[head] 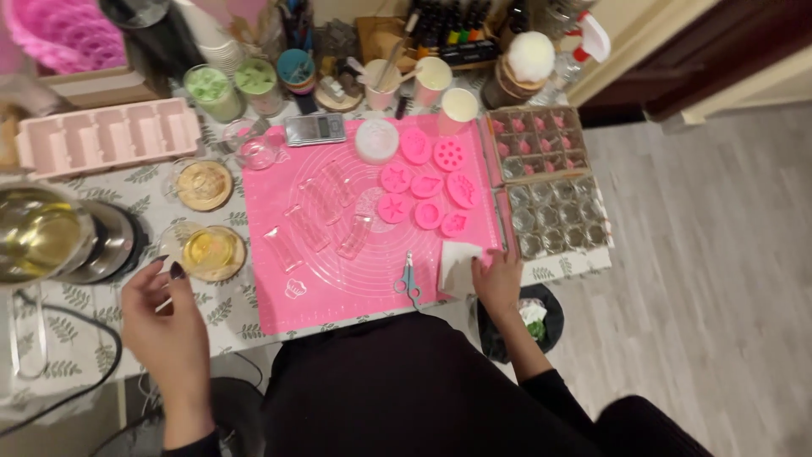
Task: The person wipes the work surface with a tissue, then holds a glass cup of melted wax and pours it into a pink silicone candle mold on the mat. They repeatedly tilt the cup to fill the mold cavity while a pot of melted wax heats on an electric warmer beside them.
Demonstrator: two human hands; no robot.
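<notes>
My left hand (165,317) hovers at the table's front left, fingers loosely curled, with a thin stick-like thing between the fingertips, close to a glass of yellow liquid (210,251) on a wooden coaster. My right hand (497,279) rests on a white paper napkin (461,267) at the front right corner of the pink silicone mat (338,296). On the mat lie several clear moulds (309,224), several round pink moulds (427,186) and small scissors (408,281).
A tray of small glass jars (554,182) stands right of the mat. A pink long mould (106,135), a metal pot of yellow liquid (38,233), green candles (216,91), cups, a scale (315,129) and bottles crowd the back. A bin (533,322) sits below the table edge.
</notes>
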